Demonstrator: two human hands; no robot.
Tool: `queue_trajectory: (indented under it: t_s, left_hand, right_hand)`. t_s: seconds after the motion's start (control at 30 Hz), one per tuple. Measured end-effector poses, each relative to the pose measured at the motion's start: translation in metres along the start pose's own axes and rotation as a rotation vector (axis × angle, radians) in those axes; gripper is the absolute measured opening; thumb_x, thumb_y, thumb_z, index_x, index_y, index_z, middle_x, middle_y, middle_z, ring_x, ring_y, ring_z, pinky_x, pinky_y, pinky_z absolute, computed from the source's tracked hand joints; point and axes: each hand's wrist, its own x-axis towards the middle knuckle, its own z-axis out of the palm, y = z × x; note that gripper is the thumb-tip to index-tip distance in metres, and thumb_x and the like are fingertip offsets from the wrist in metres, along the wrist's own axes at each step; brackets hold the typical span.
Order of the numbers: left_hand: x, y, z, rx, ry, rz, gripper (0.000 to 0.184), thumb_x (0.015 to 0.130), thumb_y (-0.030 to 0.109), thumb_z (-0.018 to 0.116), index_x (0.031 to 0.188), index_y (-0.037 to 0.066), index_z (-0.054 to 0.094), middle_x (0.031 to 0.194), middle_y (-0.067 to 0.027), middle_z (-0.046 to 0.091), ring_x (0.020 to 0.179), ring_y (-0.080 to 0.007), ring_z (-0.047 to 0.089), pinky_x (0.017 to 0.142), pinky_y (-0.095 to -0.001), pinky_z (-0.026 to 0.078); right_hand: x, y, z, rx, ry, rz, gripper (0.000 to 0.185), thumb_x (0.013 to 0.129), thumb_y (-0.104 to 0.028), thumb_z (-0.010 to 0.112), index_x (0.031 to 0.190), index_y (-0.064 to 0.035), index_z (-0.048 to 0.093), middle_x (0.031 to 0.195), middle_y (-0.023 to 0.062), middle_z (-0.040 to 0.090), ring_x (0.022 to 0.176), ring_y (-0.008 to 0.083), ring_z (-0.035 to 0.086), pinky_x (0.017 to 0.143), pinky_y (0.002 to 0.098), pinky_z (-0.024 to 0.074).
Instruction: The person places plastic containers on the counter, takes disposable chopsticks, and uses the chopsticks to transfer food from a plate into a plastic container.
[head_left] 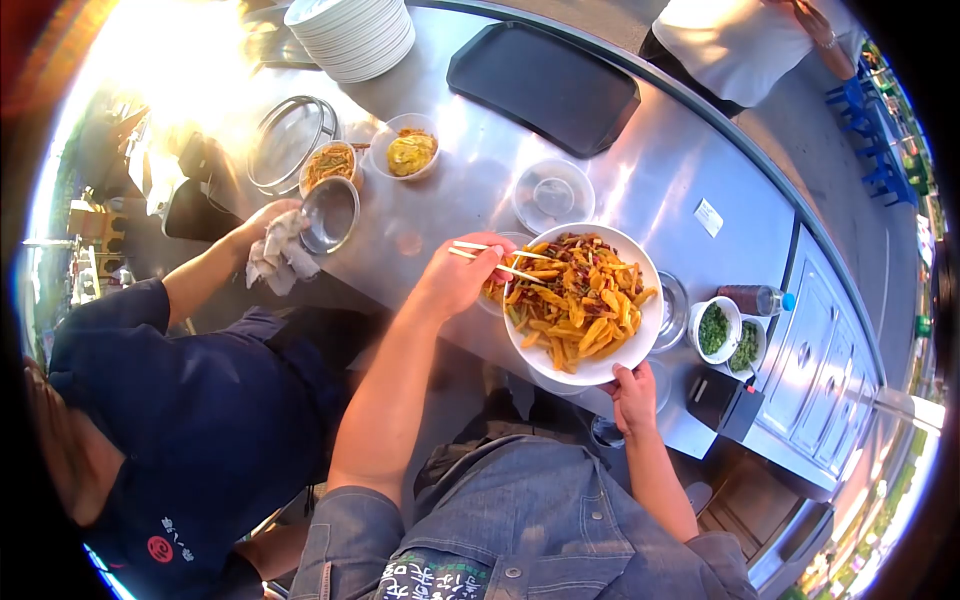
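Note:
A white bowl (pixel 648 335) full of yellow-orange strips mixed with dark red bits (pixel 585 290) is over the steel counter. My right hand (pixel 635 398) grips its near rim, thumb on the edge. Wooden chopsticks (pixel 527 273) are pinched in my left hand (pixel 463 278) at the bowl's left side, their tips in the food. Partly hidden beneath the bowl are clear round containers; another clear container (pixel 553 195) sits just beyond it. To its right, a white bowl (pixel 714 331) and a second container hold chopped greens.
At left, a co-worker's hand (pixel 262 222) holds a cloth (pixel 280 255) beside a metal bowl (pixel 330 215). Two food containers (pixel 405 148), stacked plates (pixel 352 40) and a black tray (pixel 545 85) stand farther back. A bottle (pixel 752 299) and black box (pixel 722 402) are right.

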Motion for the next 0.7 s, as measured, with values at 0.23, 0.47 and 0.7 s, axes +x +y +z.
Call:
queue_trajectory:
  t_s: [0.23,0.47,0.7]
  left_hand:
    - [-0.012,0.018,0.017,0.172,-0.048,0.082,0.017,0.094,0.005,0.050,0.100,0.000,0.065,0.092,-0.0062,0.065,0.074,-0.0126,0.063,0.066,-0.0277,0.051]
    - [-0.015,0.014,0.006,0.384,-0.021,0.114,0.017,0.094,0.008,0.051,0.102,0.000,0.064,0.088,-0.0072,0.066,0.073,-0.0130,0.063,0.069,-0.0283,0.051]
    - [-0.022,0.010,-0.012,0.280,0.073,0.056,0.018,0.095,0.006,0.049,0.101,0.000,0.065,0.089,-0.0041,0.066,0.077,-0.0121,0.064,0.071,-0.0256,0.051]
  right_hand:
    - [0.006,0.000,-0.002,-0.039,-0.008,-0.020,0.039,0.089,0.002,0.048,0.128,0.0038,0.043,0.118,0.0163,0.060,0.100,0.0274,0.066,0.082,0.0416,0.0585]
    - [0.008,-0.006,0.004,-0.047,-0.003,-0.028,0.041,0.089,0.002,0.048,0.129,0.0031,0.043,0.117,0.0157,0.060,0.099,0.0261,0.066,0.081,0.0400,0.0590]
    - [0.007,-0.011,0.005,-0.064,0.015,-0.019,0.040,0.089,0.002,0.049,0.128,0.0029,0.043,0.117,0.0153,0.060,0.099,0.0261,0.066,0.080,0.0399,0.0594]
